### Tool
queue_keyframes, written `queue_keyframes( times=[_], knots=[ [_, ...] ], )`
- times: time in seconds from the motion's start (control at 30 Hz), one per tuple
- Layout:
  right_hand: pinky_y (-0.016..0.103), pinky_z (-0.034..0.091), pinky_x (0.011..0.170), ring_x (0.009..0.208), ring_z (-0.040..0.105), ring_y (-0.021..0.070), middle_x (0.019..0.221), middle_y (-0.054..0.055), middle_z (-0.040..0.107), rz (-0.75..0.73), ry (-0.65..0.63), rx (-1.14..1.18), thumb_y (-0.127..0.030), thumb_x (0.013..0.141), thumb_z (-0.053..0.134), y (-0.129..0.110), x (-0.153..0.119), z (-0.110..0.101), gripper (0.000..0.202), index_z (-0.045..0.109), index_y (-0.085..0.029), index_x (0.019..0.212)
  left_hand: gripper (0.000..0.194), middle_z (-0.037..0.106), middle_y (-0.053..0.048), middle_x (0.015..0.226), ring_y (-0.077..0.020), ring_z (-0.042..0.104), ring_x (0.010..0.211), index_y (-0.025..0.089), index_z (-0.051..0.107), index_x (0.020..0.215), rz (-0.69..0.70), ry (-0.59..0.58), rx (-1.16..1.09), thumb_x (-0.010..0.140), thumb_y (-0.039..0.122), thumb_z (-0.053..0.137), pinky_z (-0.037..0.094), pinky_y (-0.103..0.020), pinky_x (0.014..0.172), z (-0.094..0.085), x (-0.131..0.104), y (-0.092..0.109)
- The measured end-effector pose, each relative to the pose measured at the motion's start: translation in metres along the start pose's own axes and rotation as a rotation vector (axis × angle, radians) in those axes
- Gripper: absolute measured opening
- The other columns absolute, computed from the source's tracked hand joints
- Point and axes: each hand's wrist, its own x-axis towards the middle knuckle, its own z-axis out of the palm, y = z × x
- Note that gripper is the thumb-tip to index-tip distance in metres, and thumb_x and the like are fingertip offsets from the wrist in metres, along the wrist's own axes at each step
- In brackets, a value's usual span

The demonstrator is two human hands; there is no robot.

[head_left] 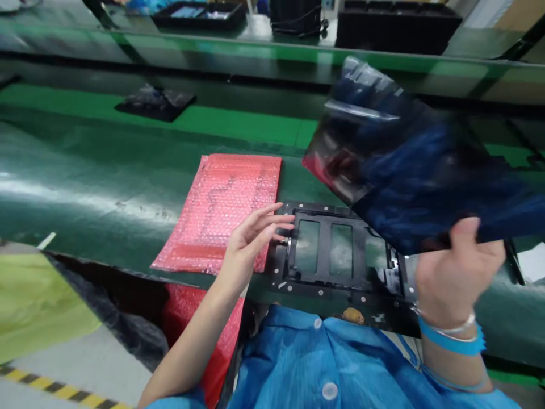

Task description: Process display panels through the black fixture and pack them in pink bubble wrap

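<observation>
Dark bag in right hand

We see a long, glossy green workbench streaked with reflected light. Behind it runs a raised green shelf. At lower left, pale floor bears yellow-and-black striped tape.

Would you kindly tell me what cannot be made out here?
Head view, blurred by motion: whether the dark bag holds anything.
Head view, hidden by that bag: upper right of the black frame, most fingers of the right hand.
Head view, beyond right edge: rest of the white sheet.
</observation>
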Motion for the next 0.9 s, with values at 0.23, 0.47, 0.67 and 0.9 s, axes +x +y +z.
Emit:
queue_keyframes(
  times=[0.23, 0.47, 0.67, 0.9],
  knots=[
    [0.041, 0.059, 0.094, 0.085, 0.071, 0.0207, 0.079, -0.002, 0.070, 0.551, 0.208, 0.205, -0.031, 0.065, 0.080, 0.021, 0.003, -0.023, 0.014, 0.070, -0.025, 0.072, 0.029, 0.076, -0.010, 0.110, -0.0284, 0.070, 0.106, 0.020, 0.074, 0.108, 0.036, 0.009, 0.586, 0.094, 0.042, 0.061, 0.054, -0.046, 0.101, -0.037, -0.019, -0.043],
    [0.046, 0.063, 0.071, 0.073, 0.071, 0.0261, 0.084, 0.003, 0.074, 0.774, -0.008, 0.038, -0.032, 0.055, 0.080, 0.006, -0.019, -0.025, 0.025, 0.074, -0.024, 0.079, 0.064, 0.049, -0.015, 0.157, -0.0295, 0.050, 0.141, 0.020, 0.042, 0.155, 0.157, -0.164, 0.536, 0.100, 0.050, 0.056, 0.040, -0.046, 0.118, -0.016, -0.021, -0.048],
    [0.048, 0.063, 0.066, 0.069, 0.071, 0.0272, 0.078, 0.002, 0.071, 0.815, -0.071, -0.084, -0.034, 0.053, 0.084, 0.005, -0.021, -0.024, 0.032, 0.074, -0.025, 0.082, 0.076, 0.033, -0.013, 0.167, -0.0320, 0.023, 0.157, 0.026, 0.030, 0.162, 0.202, -0.233, 0.752, 0.098, 0.063, 0.050, 0.023, -0.057, 0.124, -0.015, -0.024, -0.065],
    [0.047, 0.063, 0.066, 0.072, 0.071, 0.0270, 0.082, 0.003, 0.072, 0.778, -0.096, -0.133, -0.034, 0.054, 0.082, 0.006, -0.019, -0.021, 0.029, 0.071, -0.025, 0.079, 0.071, 0.033, -0.012, 0.167, -0.0305, 0.024, 0.157, 0.028, 0.033, 0.161, 0.232, -0.219, 0.862, 0.100, 0.059, 0.051, 0.027, -0.055, 0.123, -0.012, -0.024, -0.070]
  ],
)
